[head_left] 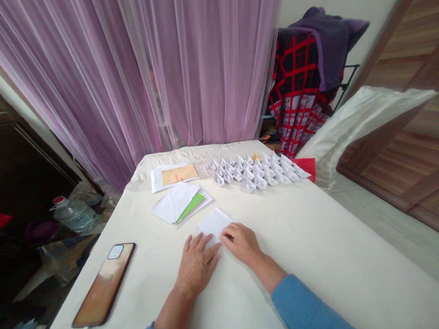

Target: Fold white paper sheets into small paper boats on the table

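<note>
A white sheet of paper (215, 222) lies flat on the table in front of me. My left hand (196, 261) rests on its near left part, palm down with the fingers spread. At the paper's right edge, my right hand (242, 242) has its thumb and bent fingers pinched together on the sheet. Beyond it, several folded white paper boats (259, 183) stand in rows, and a small yellow one (256, 157) shows at the back. Left of these is a pile of white sheets (175, 201) with a green piece (190, 206) among them.
A smartphone (106, 285) with a cable lies at the table's left side. Farther back is a brown paper piece (177, 174) on white sheets. A red item (305, 167) lies by the right edge. A water jug (74, 213) stands left, below the table; purple curtains (212, 59) hang behind.
</note>
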### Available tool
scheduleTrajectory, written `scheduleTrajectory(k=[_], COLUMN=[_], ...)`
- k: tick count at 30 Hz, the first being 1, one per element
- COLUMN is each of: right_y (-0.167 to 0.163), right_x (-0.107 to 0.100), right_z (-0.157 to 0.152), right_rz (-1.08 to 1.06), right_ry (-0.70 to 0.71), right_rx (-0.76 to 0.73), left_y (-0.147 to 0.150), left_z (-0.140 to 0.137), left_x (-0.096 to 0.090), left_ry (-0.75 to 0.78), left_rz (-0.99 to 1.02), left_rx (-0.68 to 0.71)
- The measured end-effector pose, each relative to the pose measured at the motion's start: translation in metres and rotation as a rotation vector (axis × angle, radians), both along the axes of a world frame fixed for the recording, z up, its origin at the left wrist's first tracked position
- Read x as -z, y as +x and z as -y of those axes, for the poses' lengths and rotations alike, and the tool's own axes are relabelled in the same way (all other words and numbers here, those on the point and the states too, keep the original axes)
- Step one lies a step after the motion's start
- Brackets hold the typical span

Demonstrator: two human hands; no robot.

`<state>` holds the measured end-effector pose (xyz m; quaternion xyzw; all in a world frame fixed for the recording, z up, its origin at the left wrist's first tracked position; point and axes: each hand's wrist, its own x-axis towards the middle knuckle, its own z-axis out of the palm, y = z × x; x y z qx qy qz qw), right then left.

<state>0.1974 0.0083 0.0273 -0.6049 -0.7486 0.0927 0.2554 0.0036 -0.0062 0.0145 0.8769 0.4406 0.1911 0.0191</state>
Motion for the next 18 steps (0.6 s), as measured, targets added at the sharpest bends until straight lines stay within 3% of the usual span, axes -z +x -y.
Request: scheduleTrajectory(k=[7,18], right_y=[-0.005,0.026], right_x=[-0.007,-0.007], right_z=[-0.001,-0.017], right_rz=[0.050,0.116], right_ry=[-0.075,-0.099], right_rx=[0.049,0.240], left_y=[-0.001,-0.002], left_z=[0.000,0.001], left_x=[0.000,-0.006], left_ry=[0.000,-0.063], left_rz=[0.038,0.022], left_rx=[0.017,0.008])
